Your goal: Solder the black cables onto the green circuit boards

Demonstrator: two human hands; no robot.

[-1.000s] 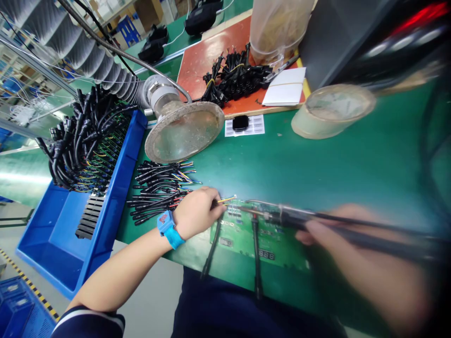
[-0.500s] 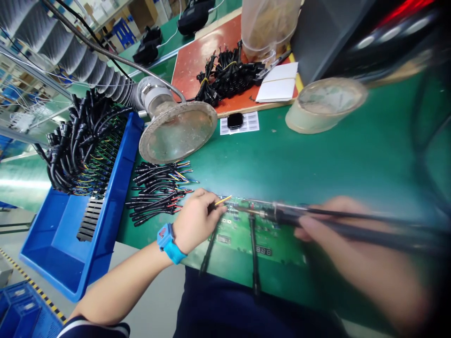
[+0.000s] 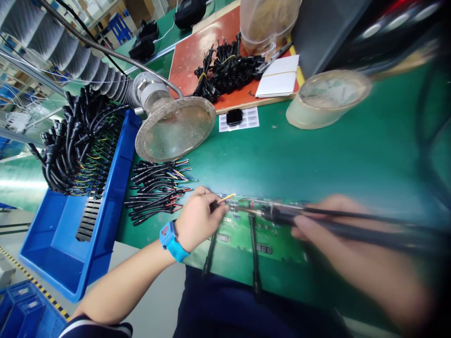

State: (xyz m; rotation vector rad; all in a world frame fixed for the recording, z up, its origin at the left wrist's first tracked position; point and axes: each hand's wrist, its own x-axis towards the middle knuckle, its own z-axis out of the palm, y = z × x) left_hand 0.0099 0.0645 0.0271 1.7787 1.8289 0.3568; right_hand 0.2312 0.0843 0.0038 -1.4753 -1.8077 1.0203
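My left hand [image 3: 199, 216], with a blue watch at the wrist, pinches a short black cable [image 3: 210, 256]. Its thin yellow and white wire ends [image 3: 227, 198] poke out past the fingertips, over the top edge of a green circuit board [image 3: 283, 241]. In my right hand [image 3: 326, 225], blurred, is a black soldering iron [image 3: 282, 214] with a thin metal tube along its upper side. The iron's tip points left, close to the wire ends; whether it touches them I cannot tell. A second black cable [image 3: 255, 253] lies across the board and hangs toward my lap.
Several black cables [image 3: 157, 188] lie left of the board. Beyond them a blue bin [image 3: 59, 230] holds wired boards. A fume extractor hood [image 3: 176, 129] stands over the table. Farther back are a tape roll [image 3: 327, 103], a red board [image 3: 183, 61] with bundled cables, and a dark machine [image 3: 327, 37].
The view has shifted slightly. Both hands keep nearly the same place over the board, the left still pinching the cable and the right still holding the soldering iron.
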